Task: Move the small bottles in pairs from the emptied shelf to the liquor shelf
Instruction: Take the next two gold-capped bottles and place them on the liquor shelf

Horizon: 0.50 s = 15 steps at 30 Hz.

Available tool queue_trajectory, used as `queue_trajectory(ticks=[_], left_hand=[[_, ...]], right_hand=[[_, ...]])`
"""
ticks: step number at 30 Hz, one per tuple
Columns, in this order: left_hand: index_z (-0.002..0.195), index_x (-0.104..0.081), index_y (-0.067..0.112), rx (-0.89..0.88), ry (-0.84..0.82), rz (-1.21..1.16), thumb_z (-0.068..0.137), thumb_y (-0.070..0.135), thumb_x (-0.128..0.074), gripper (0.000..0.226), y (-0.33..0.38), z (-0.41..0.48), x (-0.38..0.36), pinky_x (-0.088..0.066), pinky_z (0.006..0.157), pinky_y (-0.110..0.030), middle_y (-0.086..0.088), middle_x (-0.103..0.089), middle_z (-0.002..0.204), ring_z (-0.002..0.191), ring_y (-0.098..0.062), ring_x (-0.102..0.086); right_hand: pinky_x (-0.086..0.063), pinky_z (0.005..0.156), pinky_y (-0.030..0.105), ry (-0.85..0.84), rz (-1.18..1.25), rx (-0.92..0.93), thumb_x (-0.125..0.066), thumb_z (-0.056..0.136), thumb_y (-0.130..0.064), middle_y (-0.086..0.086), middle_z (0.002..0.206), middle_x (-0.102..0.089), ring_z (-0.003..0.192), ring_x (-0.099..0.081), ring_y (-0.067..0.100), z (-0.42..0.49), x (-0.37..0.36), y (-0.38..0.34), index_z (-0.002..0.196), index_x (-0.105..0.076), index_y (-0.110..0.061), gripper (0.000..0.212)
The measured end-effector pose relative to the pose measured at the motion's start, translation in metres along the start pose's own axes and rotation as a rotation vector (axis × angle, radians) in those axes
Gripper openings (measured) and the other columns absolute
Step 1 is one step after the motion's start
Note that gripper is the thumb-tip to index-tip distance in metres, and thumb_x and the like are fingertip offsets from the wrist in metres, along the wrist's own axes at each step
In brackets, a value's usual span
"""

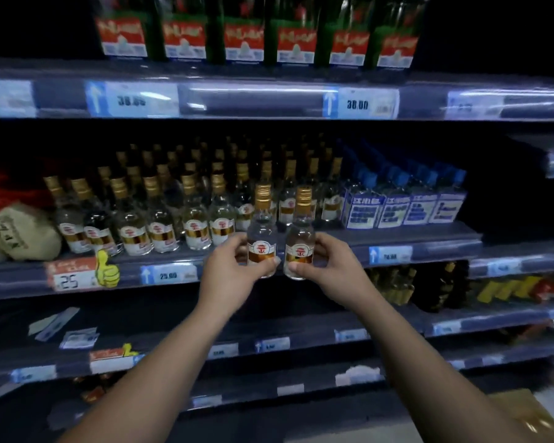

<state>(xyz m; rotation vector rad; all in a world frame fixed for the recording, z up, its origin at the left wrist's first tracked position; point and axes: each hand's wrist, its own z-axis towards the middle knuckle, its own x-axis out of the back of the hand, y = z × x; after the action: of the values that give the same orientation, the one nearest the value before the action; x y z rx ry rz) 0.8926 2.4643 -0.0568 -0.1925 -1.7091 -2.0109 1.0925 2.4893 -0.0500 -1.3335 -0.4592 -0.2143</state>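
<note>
Curling round the lower label of each small bottle, the fingers (272,262) are closed in a firm pinch, thumbs in front and the rest hidden behind the glass. The left bottle (262,233) is gripped by the left hand (234,266), and the right bottle (300,233) by the right hand (328,266). Both are kept upright, gold caps up, bodies almost touching.

The pair is held in the air just in front of the liquor shelf (429,243), at its front lip, not yet set down. Matching bottles (160,228) are ranked to the left and blue boxes (397,209) to the right. The front spots between them appear unfilled, with more bottles seen one rank back.

Step judged: placing. The pair should be lifted clear of the lip, kept level, and lowered into the gap with labels faced outward like the rest. Knuckles should be kept off the neighbours on both sides. The grip is best loosened only once both bases sit flat.

Below the wrists, a dark lower shelf (160,318) with loose tags is noted.
</note>
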Motion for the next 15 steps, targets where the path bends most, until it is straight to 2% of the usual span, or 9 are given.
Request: queue_trajectory(ticks=[2,4,6,9,12,15], left_hand=[[0.116,-0.068,0.024,-0.012,0.01,0.004,0.075,0.037,-0.087,0.047,0.008,0.013,-0.008,-0.057,0.08,-0.023,0.011,-0.075,0.102,0.093,-0.002,-0.069],[0.118,-0.068,0.023,-0.013,0.032,0.002,0.076,0.033,-0.087,0.047,0.013,0.027,-0.016,-0.057,0.084,-0.021,0.012,-0.074,0.106,0.098,0.001,-0.068],[0.122,-0.065,0.022,-0.007,0.052,0.01,0.076,0.034,-0.087,0.052,0.012,0.04,-0.023,-0.057,0.091,-0.026,0.012,-0.073,0.112,0.107,-0.002,-0.066],[0.123,-0.063,0.019,0.012,0.062,0.017,0.076,0.036,-0.087,0.056,0.008,0.056,-0.032,-0.057,0.097,-0.033,0.009,-0.071,0.119,0.115,-0.004,-0.063],[0.124,-0.062,0.017,0.002,0.055,0.052,0.078,0.034,-0.085,0.054,0.007,0.066,-0.039,-0.053,0.087,-0.021,0.012,-0.066,0.121,0.114,-0.003,-0.058],[0.121,-0.062,0.019,0.016,0.064,0.101,0.077,0.04,-0.085,0.054,0.002,0.074,-0.043,-0.055,0.091,-0.029,0.009,-0.066,0.125,0.11,-0.005,-0.061]], right_hand=[[-0.054,0.088,0.015,-0.024,0.031,0.013,-0.084,0.084,-0.019,-0.006,0.115,-0.075,0.104,-0.071,0.002,0.022,0.009,0.002,0.123,-0.064,-0.016,0.045],[-0.054,0.082,0.01,-0.046,0.075,0.011,-0.083,0.084,-0.014,-0.006,0.115,-0.074,0.102,-0.071,-0.001,0.041,0.014,0.005,0.125,-0.063,-0.016,0.046],[-0.053,0.079,0.008,-0.076,0.091,0.008,-0.082,0.085,-0.011,-0.007,0.115,-0.074,0.101,-0.07,-0.003,0.056,0.017,0.009,0.126,-0.062,-0.016,0.047],[-0.053,0.079,0.007,-0.103,0.077,0.009,-0.083,0.083,-0.011,-0.009,0.112,-0.073,0.099,-0.07,-0.002,0.075,0.019,0.014,0.122,-0.061,-0.018,0.046],[-0.052,0.081,0.006,-0.11,0.08,0.001,-0.084,0.083,-0.013,-0.011,0.112,-0.071,0.102,-0.068,-0.002,0.087,0.018,0.018,0.122,-0.058,-0.021,0.047],[-0.054,0.086,0.013,-0.127,0.076,-0.003,-0.084,0.083,-0.012,-0.008,0.11,-0.073,0.103,-0.07,0.001,0.096,0.018,0.025,0.114,-0.06,-0.028,0.042]])
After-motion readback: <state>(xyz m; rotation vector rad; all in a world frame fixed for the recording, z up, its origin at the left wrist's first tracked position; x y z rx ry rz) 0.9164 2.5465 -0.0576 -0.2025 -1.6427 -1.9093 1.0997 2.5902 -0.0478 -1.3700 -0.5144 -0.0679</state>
